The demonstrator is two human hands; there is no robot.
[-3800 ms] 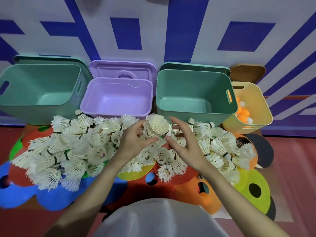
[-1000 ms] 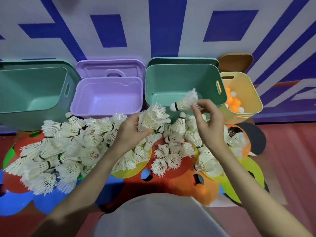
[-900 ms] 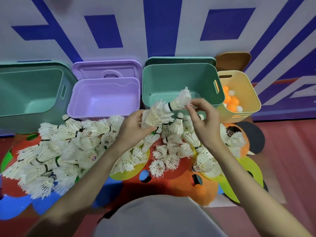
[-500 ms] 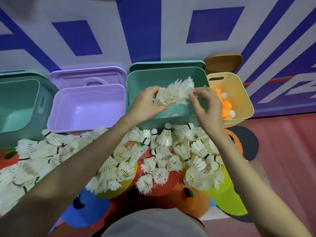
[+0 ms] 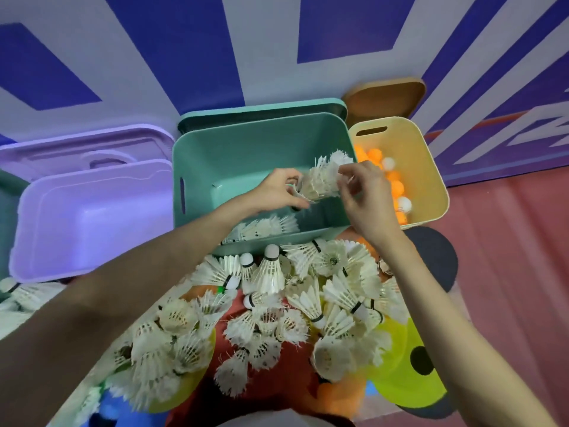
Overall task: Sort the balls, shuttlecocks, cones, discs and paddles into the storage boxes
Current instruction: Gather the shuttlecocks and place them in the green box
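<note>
Both hands over green box (image 5: 215, 155): left hand (image 5: 277, 192) + right hand (image 5: 363, 192) each w/ grip pinching shuttlecock stack (image 5: 321, 180). More shuttlecocks (image 5: 264, 226) inside box.

A sports hall or gym store: blue-patterned wall (image 5: 172, 41), red floor (image 5: 508, 241), heaped shuttlecocks (image 5: 277, 303), storage boxes (image 5: 246, 155).

Shuttlecocks (image 5: 277, 309) before middle box (image 5: 246, 149), balls (image 5: 397, 186) in right box (image 5: 431, 180)

Far-left green box (image 5: 6, 211) is sliced off by the frame edge. Shuttlecocks (image 5: 261, 228) inside the middle box (image 5: 234, 143) hide partly under that forearm.
</note>
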